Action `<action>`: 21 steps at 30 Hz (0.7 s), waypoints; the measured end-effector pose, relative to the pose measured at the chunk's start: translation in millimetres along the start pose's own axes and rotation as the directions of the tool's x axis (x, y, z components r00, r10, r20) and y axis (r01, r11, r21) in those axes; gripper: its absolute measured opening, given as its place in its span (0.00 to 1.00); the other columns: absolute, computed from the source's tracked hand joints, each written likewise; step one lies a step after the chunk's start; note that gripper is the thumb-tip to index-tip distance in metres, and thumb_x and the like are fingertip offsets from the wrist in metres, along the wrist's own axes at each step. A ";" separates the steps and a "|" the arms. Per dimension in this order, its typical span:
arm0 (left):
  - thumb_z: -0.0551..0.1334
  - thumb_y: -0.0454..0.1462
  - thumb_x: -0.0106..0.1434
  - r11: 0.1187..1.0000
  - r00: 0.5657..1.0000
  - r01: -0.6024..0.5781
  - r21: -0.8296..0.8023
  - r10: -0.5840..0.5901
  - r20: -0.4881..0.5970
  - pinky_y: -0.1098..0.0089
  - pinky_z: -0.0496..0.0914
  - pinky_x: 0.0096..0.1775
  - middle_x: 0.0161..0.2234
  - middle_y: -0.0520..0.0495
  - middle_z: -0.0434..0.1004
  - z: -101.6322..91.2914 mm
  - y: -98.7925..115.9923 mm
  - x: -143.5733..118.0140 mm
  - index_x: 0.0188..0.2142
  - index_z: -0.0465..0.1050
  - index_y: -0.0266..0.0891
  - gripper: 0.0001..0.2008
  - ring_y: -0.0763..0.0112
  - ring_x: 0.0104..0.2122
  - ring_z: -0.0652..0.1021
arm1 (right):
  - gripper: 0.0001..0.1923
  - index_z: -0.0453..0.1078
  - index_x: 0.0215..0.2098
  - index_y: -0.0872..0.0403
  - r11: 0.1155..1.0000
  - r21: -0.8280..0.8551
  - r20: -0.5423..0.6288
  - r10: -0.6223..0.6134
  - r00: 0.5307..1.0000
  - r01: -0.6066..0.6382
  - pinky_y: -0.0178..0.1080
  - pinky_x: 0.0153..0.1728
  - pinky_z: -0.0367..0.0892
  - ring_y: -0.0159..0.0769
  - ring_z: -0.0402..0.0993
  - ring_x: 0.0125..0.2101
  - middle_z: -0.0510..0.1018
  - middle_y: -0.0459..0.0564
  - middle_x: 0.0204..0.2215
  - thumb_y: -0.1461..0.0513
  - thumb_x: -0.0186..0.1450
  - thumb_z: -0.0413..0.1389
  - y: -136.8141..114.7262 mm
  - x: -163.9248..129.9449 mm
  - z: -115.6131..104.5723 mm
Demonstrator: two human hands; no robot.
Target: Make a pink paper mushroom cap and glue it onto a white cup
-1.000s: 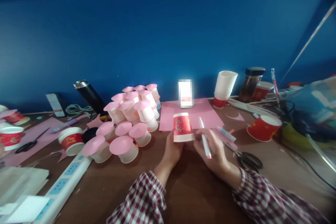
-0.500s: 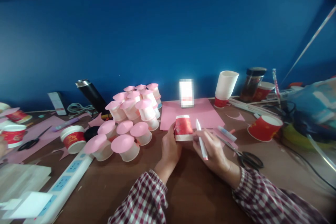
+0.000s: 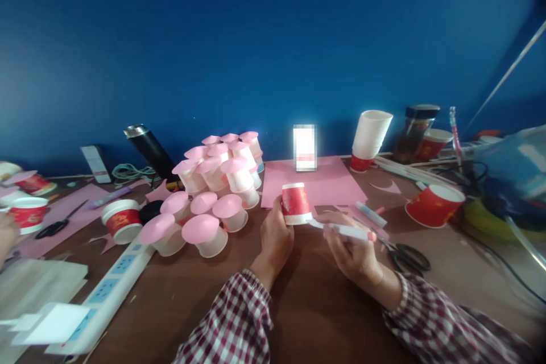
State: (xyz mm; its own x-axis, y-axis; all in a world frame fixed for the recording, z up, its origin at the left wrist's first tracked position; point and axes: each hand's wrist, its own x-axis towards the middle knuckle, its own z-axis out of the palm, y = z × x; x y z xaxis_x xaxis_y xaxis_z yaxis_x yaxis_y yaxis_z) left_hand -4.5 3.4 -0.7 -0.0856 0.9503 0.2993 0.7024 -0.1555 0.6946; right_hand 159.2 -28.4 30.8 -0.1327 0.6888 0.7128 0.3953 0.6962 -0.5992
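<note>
The red paper cup (image 3: 295,203) stands inverted on the tabletop (image 3: 315,307), clamped in the left hand (image 3: 276,234) grip. At 3 o'clock, the right hand (image 3: 352,247) grip is closed on a white pen (image 3: 341,230), tip touching the cup base. Pink-topped cups (image 3: 213,193) crowd 9 o'clock; scissors (image 3: 405,259) lie at 3 o'clock.

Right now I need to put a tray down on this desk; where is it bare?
Bare wood lies near the front edge, between the power strip and the left hand. Another patch lies right of the scissors, below the tipped red cup. The pink-topped cups crowd the left middle.
</note>
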 end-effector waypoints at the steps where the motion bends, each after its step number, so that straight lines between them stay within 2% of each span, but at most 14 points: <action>1: 0.52 0.32 0.60 1.000 1.000 0.006 -0.016 -0.006 0.003 0.66 0.66 0.40 0.44 0.41 0.75 0.7 0.0 0.5 0.55 0.58 0.42 0.23 0.58 0.43 0.75 | 0.06 0.67 0.39 0.55 1.000 -0.020 0.011 0.023 1.000 -0.023 0.37 0.28 0.69 0.35 0.71 0.26 0.74 0.49 0.27 0.64 0.65 0.50 1.8 -0.8 1.0; 4: 0.53 0.34 0.60 0.999 1.000 0.009 -0.049 -0.008 0.010 0.66 0.67 0.40 0.44 0.43 0.75 2.7 -0.1 1.4 0.54 0.58 0.43 0.21 0.59 0.42 0.76 | 0.04 0.65 0.36 0.55 0.991 -0.119 0.036 0.074 0.997 -0.069 0.35 0.24 0.65 0.32 0.67 0.21 0.70 0.46 0.24 0.64 0.65 0.49 6.4 -1.8 3.4; 7: 0.53 0.34 0.61 0.998 1.000 0.001 -0.070 0.000 0.013 0.66 0.67 0.39 0.44 0.43 0.76 4.0 -0.2 1.4 0.54 0.59 0.43 0.21 0.59 0.41 0.76 | 0.05 0.64 0.34 0.55 0.984 -0.170 0.034 0.057 0.998 -0.051 0.35 0.24 0.65 0.32 0.68 0.22 0.71 0.47 0.24 0.63 0.66 0.47 8.2 -0.8 4.6; 13: 0.54 0.34 0.60 0.998 1.000 -0.002 -0.064 0.002 0.014 0.66 0.67 0.38 0.42 0.42 0.76 4.4 0.1 1.1 0.54 0.59 0.42 0.21 0.59 0.41 0.77 | 0.08 0.64 0.31 0.55 0.978 -0.206 0.058 0.046 0.997 -0.033 0.37 0.28 0.66 0.35 0.71 0.26 0.72 0.49 0.24 0.63 0.66 0.46 7.1 1.6 4.8; 21: 0.53 0.36 0.62 0.998 1.000 -0.007 -0.055 0.008 0.013 0.66 0.67 0.38 0.43 0.42 0.76 3.8 1.9 -0.7 0.54 0.59 0.42 0.20 0.58 0.41 0.76 | 0.08 0.64 0.31 0.55 0.971 -0.237 0.093 0.062 0.994 -0.038 0.38 0.24 0.66 0.36 0.70 0.23 0.72 0.50 0.23 0.64 0.66 0.46 2.5 3.7 3.1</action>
State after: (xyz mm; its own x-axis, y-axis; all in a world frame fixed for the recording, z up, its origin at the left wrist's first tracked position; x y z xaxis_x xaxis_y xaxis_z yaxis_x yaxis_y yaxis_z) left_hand -0.5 3.5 -2.0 -0.0711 0.9524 0.2966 0.6632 -0.1770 0.7273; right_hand 156.9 -23.5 30.8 -0.1915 0.7462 0.6376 0.6046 0.6014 -0.5222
